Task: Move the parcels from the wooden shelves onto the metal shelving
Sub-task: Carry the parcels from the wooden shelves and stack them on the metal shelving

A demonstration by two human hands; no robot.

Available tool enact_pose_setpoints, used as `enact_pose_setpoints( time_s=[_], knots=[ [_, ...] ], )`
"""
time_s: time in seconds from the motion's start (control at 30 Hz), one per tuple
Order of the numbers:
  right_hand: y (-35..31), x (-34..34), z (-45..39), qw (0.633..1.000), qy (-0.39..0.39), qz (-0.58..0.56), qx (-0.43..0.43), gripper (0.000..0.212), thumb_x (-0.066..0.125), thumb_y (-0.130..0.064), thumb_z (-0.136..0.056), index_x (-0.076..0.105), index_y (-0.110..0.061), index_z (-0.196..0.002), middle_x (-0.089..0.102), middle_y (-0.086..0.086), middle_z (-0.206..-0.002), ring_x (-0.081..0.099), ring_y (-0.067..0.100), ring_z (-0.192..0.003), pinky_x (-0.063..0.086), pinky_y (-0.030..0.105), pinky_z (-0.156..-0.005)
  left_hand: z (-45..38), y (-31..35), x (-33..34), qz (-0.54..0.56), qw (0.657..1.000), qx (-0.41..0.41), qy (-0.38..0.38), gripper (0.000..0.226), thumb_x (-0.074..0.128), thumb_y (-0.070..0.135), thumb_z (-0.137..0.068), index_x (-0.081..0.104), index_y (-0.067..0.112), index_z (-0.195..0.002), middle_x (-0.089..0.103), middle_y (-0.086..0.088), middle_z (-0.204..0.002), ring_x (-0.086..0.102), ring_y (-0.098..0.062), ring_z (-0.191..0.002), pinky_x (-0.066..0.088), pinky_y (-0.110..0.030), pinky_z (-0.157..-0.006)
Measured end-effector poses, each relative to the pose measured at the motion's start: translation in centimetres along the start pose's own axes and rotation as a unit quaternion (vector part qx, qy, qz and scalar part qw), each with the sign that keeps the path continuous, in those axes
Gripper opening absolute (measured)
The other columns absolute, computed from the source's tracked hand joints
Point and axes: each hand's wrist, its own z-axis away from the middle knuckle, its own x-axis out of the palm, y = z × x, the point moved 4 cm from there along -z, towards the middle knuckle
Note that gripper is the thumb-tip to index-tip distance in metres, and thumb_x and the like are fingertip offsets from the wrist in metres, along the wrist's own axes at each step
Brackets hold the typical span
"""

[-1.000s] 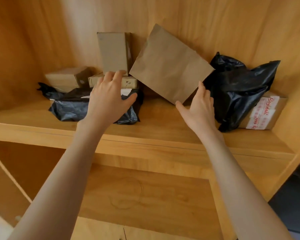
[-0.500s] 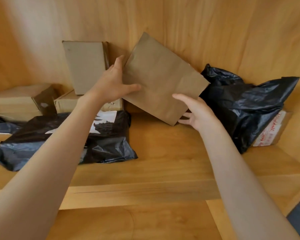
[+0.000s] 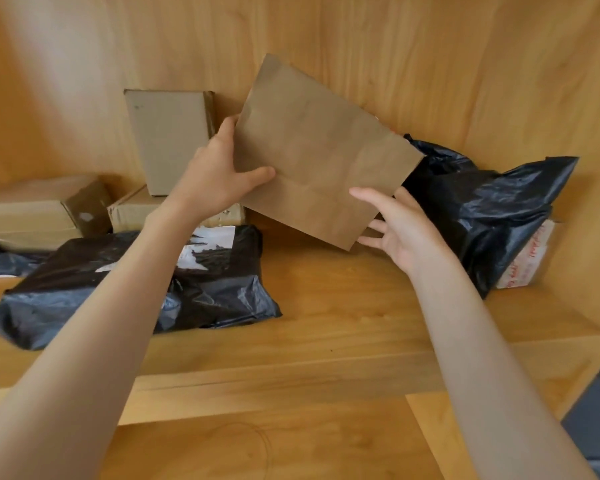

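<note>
L hand (image 3: 219, 174) grip on brown parcel (image 3: 323, 154)

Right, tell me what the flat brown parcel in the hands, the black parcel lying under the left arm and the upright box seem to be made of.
Flat brown parcel: apparently kraft paper, matte, with faint creases and fold lines.
Black parcel: looks like thin plastic film, glossy, wrinkled, catching highlights; a white label sits on top.
Upright box: likely cardboard, dull grey-brown, with crisp edges.
</note>
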Motion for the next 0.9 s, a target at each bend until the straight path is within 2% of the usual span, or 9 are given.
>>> enact_pose_setpoints(
  time_s=[0.07,0.17,0.27,0.4,0.47,0.6,0.67,0.73,0.9],
  knots=[
    [-0.8,-0.2,1.3,1.0,-0.002,0.005,-0.02,0.066,0.073,-0.025,-0.082,0.04,-0.029,-0.139,0.054,-0.005,-0.129,0.052,0.02,-0.117,0.043,0.051,-0.101,1.4,1.0,-0.7,0.003,1.0,0.004,0.022,0.077,0.067,0.036,-0.085,0.025,0.018,-0.146,0.043,0.002,-0.14,0.039,-0.023,-0.13,0.036,-0.037,-0.104],
    [-2.0,-1.0,3.9,0.999,-0.003,0.012,-0.047,0.065,0.074,-0.026,-0.082,0.04,-0.029,-0.137,0.052,-0.005,-0.132,0.05,0.018,-0.12,0.041,0.05,-0.103,3.8,2.8,-1.5,0.029,0.998,0.003,0.054,0.078,0.068,0.034,-0.085,0.024,0.016,-0.147,0.042,0.004,-0.142,0.038,-0.018,-0.13,0.033,-0.031,-0.105],
    [-2.5,-2.4,7.2,0.997,-0.004,0.015,-0.07,0.057,0.073,-0.025,-0.082,0.044,-0.03,-0.13,0.053,-0.006,-0.129,0.051,0.015,-0.119,0.04,0.049,-0.104,6.8,4.9,-1.7,0.056,0.995,0.009,0.082,0.077,0.069,0.035,-0.084,0.028,0.016,-0.146,0.044,0.007,-0.138,0.041,-0.013,-0.127,0.037,-0.032,-0.105],
    [-2.6,-5.2,11.6,0.996,0.001,0.01,-0.089,0.055,0.073,-0.023,-0.082,0.044,-0.031,-0.128,0.055,-0.008,-0.127,0.052,0.013,-0.117,0.042,0.047,-0.103,11.1,7.8,-1.0,0.088,0.991,0.018,0.101,0.076,0.071,0.03,-0.083,0.029,0.016,-0.145,0.044,0.015,-0.129,0.041,0.001,-0.116,0.034,-0.003,-0.087],
    [-2.4,-6.6,13.7,0.995,0.001,0.016,-0.101,0.054,0.073,-0.022,-0.082,0.044,-0.032,-0.126,0.056,-0.009,-0.125,0.053,0.011,-0.116,0.044,0.045,-0.101,13.3,9.0,-0.5,0.099,0.989,0.014,0.11,0.076,0.071,0.032,-0.082,0.03,0.015,-0.143,0.045,0.014,-0.128,0.041,0.004,-0.114,0.034,0.003,-0.084],
    [-2.1,-8.8,17.0,0.993,-0.002,0.032,-0.117,0.049,0.072,-0.017,-0.083,0.043,-0.035,-0.118,0.057,-0.014,-0.114,0.056,0.001,-0.104,0.049,0.035,-0.096,17.0,10.4,0.5,0.123,0.986,-0.013,0.111,0.078,0.073,0.039,-0.079,0.032,0.016,-0.142,0.049,0.014,-0.13,0.046,0.004,-0.115,0.041,-0.011,-0.094],
    [-2.0,-9.4,18.1,0.993,-0.008,0.029,-0.112,0.05,0.072,-0.016,-0.083,0.042,-0.033,-0.12,0.057,-0.015,-0.112,0.057,-0.001,-0.099,0.049,0.03,-0.091,18.4,10.8,0.7,0.138,0.985,-0.022,0.105,0.074,0.073,0.035,-0.08,0.034,0.017,-0.14,0.049,0.022,-0.123,0.046,0.016,-0.109,0.041,-0.007,-0.09],
    [-1.7,-9.8,18.9,0.994,-0.014,0.03,-0.102,0.052,0.073,-0.017,-0.083,0.043,-0.032,-0.122,0.057,-0.015,-0.112,0.056,-0.002,-0.098,0.048,0.025,-0.085,19.5,10.8,0.8,0.146,0.984,-0.034,0.101,0.072,0.073,0.034,-0.08,0.035,0.019,-0.139,0.049,0.023,-0.12,0.045,0.02,-0.106,0.041,-0.007,-0.089],
    [-0.1,-10.0,20.6,0.995,-0.018,0.048,-0.089,0.059,0.073,-0.018,-0.083,0.042,-0.027,-0.132,0.056,-0.011,-0.118,0.057,-0.006,-0.094,0.046,0.014,-0.072,21.8,10.2,1.5,0.162,0.981,-0.06,0.086,0.071,0.073,0.028,-0.08,0.034,0.02,-0.138,0.051,0.015,-0.122,0.05,0.005,-0.108,0.044,-0.012,-0.09]
  ],
)
